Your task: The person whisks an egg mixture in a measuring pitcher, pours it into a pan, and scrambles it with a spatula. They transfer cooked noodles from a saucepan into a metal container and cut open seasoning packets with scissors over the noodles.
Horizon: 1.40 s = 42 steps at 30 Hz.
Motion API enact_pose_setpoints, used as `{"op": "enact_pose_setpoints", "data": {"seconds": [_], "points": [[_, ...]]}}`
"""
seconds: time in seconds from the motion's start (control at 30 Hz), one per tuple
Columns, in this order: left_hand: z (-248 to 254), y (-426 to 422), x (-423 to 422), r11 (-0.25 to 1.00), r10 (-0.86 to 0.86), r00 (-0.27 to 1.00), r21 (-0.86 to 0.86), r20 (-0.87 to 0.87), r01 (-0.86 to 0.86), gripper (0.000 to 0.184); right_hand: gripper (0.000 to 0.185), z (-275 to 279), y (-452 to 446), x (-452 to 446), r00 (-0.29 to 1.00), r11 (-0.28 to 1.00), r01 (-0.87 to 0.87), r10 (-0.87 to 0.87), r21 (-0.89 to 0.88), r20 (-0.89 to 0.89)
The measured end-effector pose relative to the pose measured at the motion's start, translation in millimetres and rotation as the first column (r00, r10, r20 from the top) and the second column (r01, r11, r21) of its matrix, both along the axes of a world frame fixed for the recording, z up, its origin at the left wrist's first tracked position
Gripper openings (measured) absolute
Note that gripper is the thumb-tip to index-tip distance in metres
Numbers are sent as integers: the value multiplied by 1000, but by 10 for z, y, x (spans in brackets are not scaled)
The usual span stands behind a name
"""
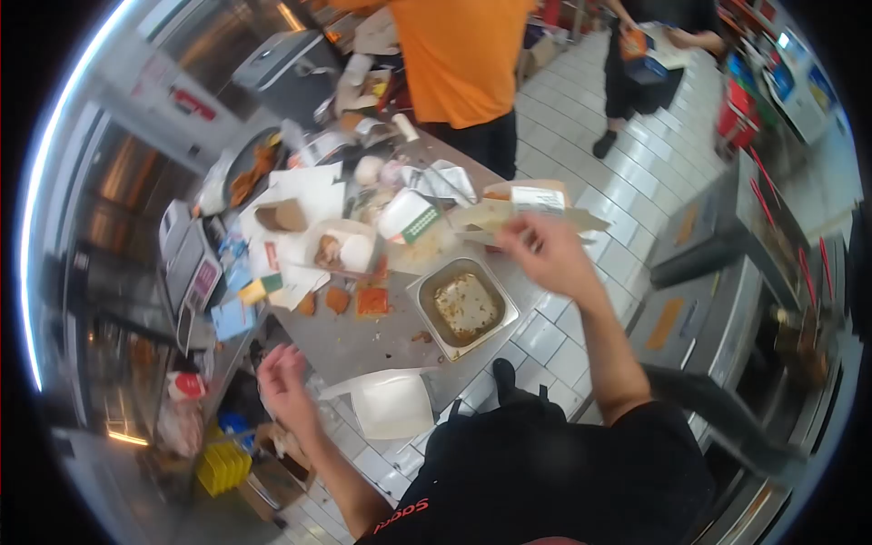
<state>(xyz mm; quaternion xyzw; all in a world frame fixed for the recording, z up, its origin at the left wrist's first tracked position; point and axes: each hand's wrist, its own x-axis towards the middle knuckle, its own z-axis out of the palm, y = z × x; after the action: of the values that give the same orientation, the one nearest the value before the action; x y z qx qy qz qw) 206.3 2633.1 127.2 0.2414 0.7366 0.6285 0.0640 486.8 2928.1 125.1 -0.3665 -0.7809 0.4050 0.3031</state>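
Left hand [284, 374] hanging open; right hand [548, 252], hold unclear; we're fearing a bump tipping edge-set box [392, 405] off counter [357, 347]

Watching remotely, I recognised a working takeaway kitchen from the white tiled floor [563, 127], the metal table [363, 343], the steel food pan [510, 315], the breaded pieces [337, 300] and the open carton [392, 406].
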Motion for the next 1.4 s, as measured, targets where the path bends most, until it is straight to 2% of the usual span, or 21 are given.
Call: {"op": "enact_pose_setpoints", "data": {"seconds": [0.03,0.07,0.13,0.2,0.27,0.4,0.43,0.5,0.6,0.67,0.7,0.73,0.8,0.93,1.0,1.03,1.17,1.23,1.3,1.37,1.4], "points": [[18,220,264,996,-65,998,58,19,63,24,22,233,263,-169,999,989,-40,40,142,1],[-19,394,523,988,-155,988,-23,-23,155,25,21,409,539,-401,997,956,-80,82,283,5],[-200,691,918,926,-324,945,-189,45,327,34,27,515,1156,-991,943,879,-321,264,353,201],[-380,958,1223,902,-289,945,-289,153,322,46,30,372,1682,-1698,794,796,-540,374,272,480],[-858,1056,1229,857,-311,940,-469,-141,213,52,34,35,1900,-2317,477,809,-587,364,-18,800],[-1454,1143,1189,822,-157,880,-553,-448,-135,59,39,-1253,2298,-2889,337,631,-770,269,99,902],[-1395,1151,1181,799,-95,966,-597,-240,-70,59,39,-1442,2379,-2971,358,568,-803,215,181,909],[-1199,1184,1172,781,47,980,-619,194,85,58,41,-1332,2199,-2854,412,761,-644,265,73,872],[-1485,1169,1137,717,-33,998,-695,50,58,50,42,-1406,2274,-2952,366,761,-644,221,75,904],[-1403,1216,1087,713,-84,982,-678,171,179,43,40,-1416,2352,-3004,326,706,-697,158,124,932],[-1367,1236,1068,706,-117,966,-665,230,243,39,38,-1213,2267,-2939,307,736,-675,231,40,923],[-1353,1246,1084,775,-102,969,-593,224,219,38,36,-831,2125,-2874,295,760,-649,302,-42,907],[-1329,1259,1086,886,-80,976,-434,203,163,37,30,-743,2196,-2900,312,748,-661,349,-62,884],[-994,1133,1036,914,-134,956,-340,262,221,40,26,-359,2126,-2862,314,541,-824,192,167,930],[-525,1014,1055,944,-114,962,-276,248,183,41,27,58,1920,-2724,555,589,-719,169,369,814],[-360,920,1043,971,-143,947,-145,287,191,42,27,141,1868,-2712,720,653,-586,147,480,678],[148,159,864,948,-218,925,292,310,125,48,21,1303,759,-2290,890,527,-424,94,736,445],[347,-454,747,918,-164,945,395,284,41,50,23,1865,62,-2088,916,386,-393,246,834,318],[496,-1219,609,898,-39,962,432,269,-84,51,26,2277,-705,-2029,902,558,-340,422,757,94],[452,-2028,454,841,36,984,527,176,-125,52,33,2498,-1386,-2068,796,640,-240,560,730,-229],[382,-2457,397,821,101,985,547,142,-163,52,35,2526,-1806,-2091,783,627,-218,570,748,-249]]}}
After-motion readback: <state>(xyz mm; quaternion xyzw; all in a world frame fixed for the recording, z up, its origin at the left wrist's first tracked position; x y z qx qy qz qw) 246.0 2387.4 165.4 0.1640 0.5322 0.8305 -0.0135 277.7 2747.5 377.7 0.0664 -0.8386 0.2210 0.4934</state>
